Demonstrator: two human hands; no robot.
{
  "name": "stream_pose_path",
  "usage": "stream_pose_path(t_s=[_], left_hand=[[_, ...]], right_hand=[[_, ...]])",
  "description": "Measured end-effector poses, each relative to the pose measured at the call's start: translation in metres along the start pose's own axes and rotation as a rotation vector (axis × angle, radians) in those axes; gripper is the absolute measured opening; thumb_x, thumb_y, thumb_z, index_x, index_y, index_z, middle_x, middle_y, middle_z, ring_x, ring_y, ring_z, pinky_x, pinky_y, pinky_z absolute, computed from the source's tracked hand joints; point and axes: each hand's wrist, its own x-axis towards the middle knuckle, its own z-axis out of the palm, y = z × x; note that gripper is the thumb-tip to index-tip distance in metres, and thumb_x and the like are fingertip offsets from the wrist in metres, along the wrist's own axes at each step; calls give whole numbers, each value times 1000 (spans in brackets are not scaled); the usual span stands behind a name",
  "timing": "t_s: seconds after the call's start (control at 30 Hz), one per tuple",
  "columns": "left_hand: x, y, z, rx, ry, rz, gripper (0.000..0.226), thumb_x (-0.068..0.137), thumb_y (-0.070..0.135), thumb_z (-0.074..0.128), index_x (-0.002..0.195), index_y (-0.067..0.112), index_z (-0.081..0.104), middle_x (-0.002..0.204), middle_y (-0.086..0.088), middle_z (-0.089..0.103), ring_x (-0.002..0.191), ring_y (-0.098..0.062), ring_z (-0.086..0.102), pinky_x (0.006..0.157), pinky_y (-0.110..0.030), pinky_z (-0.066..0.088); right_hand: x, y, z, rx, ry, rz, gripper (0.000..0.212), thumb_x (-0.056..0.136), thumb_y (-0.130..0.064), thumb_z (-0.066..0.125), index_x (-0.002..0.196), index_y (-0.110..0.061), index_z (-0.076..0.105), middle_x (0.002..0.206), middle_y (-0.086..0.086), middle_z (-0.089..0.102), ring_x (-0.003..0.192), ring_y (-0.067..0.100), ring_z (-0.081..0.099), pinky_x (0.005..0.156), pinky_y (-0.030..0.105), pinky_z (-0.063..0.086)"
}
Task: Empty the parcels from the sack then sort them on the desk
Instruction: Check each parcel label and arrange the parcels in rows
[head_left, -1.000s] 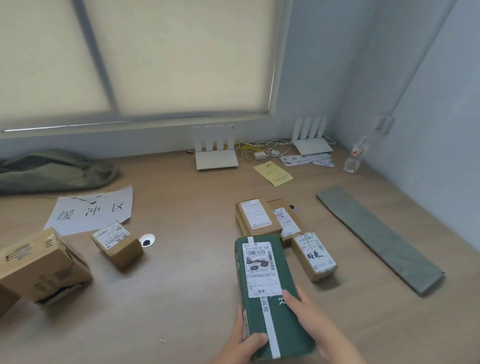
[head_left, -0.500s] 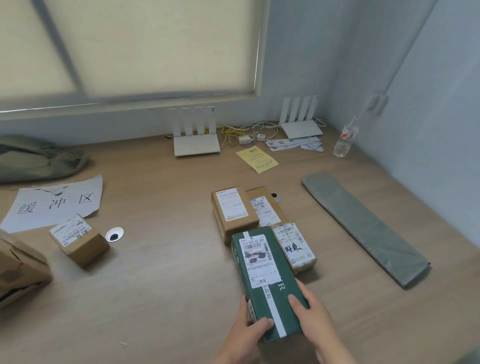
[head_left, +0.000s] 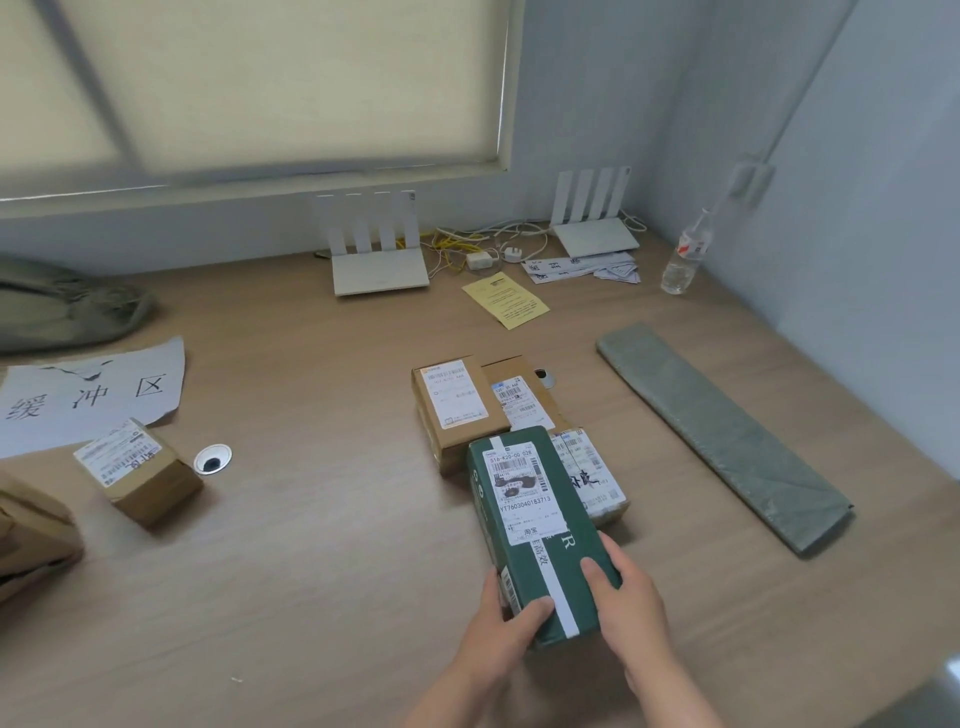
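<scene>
A dark green parcel (head_left: 535, 525) with a white label and tape strip is held at its near end by both hands. My left hand (head_left: 506, 631) grips its left corner, thumb on top. My right hand (head_left: 626, 605) holds its right side, fingers on top. Its far end reaches a group of three brown cardboard parcels: one (head_left: 454, 405) at the left, one (head_left: 522, 397) behind, one (head_left: 592, 475) partly hidden to the right. A small brown parcel (head_left: 135, 470) and a bigger brown box (head_left: 31, 535) lie at the left. The green-grey sack (head_left: 62, 306) lies far left.
A long grey-green flat package (head_left: 722, 436) lies at the right. A paper sign with large characters (head_left: 88, 397) and a desk cable hole (head_left: 212, 459) are at the left. Two white routers (head_left: 379, 260) (head_left: 595, 228), cables, a yellow leaflet (head_left: 506, 301) and a water bottle (head_left: 685, 257) line the back.
The view has swung right and closer. Both hands have carried the green parcel forward until its far end meets the group of brown parcels.
</scene>
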Motion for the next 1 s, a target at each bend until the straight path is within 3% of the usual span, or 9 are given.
stream_pose_path(t_s=[0.1,0.13,0.2,0.27,0.4,0.53,0.67,0.87,1.0], left_hand=[[-10,8,-11,62,19,23,63,93,29,68,140,38,26,116,21,59,92,23,61,77,-2,46],[-15,12,-16,81,37,29,67,94,32,66,143,38,22,120,19,54,98,20,59,80,-4,43],[-27,20,-35,102,91,39,82,93,40,66,156,36,13,146,5,44,127,-7,51,95,-19,40],[-37,24,-63,83,153,74,81,93,38,66,157,37,17,156,-3,36,133,-18,46,101,-26,38],[-64,33,-137,51,311,171,66,93,29,66,149,42,32,149,2,43,129,-13,49,102,-28,40],[-91,38,-226,8,469,207,55,94,25,65,139,44,39,142,4,48,126,-12,52,98,-28,40],[-109,40,-310,-33,592,206,54,95,26,64,143,38,42,142,3,49,128,-14,51,98,-31,40],[-104,41,-412,-94,656,188,56,95,25,65,145,35,43,146,-1,47,127,-16,51,97,-30,39],[-78,43,-459,-123,632,174,59,94,24,65,147,32,41,147,-3,46,124,-16,51,101,-33,41]], right_hand=[[-7,-8,6,-169,114,-36,50,96,-30,61,145,-25,52,133,0,65,122,24,59,96,37,48],[-11,-13,8,-213,179,-79,52,94,-31,63,144,-22,53,137,4,63,125,27,56,101,40,46],[-23,-31,19,-210,276,-197,48,92,-25,67,139,-18,58,137,7,61,126,29,53,106,45,43],[-38,-56,39,-147,268,-259,45,92,-19,66,137,-19,60,137,3,59,127,26,50,107,44,42],[-67,-104,98,-3,44,-305,41,94,-18,63,134,-29,60,135,-7,57,128,15,50,109,40,43],[-93,-143,171,-4,-188,-363,44,94,-21,64,137,-32,57,133,-10,60,120,8,54,103,35,47],[-113,-182,245,-35,-362,-377,50,94,-24,63,142,-31,53,136,-13,57,125,9,52,103,31,45],[-121,-235,344,-61,-496,-373,51,94,-23,62,143,-30,50,134,-14,54,126,11,52,105,33,44],[-110,-256,396,-69,-513,-348,42,93,-20,61,132,-36,55,124,-15,56,115,12,54,100,31,45]])
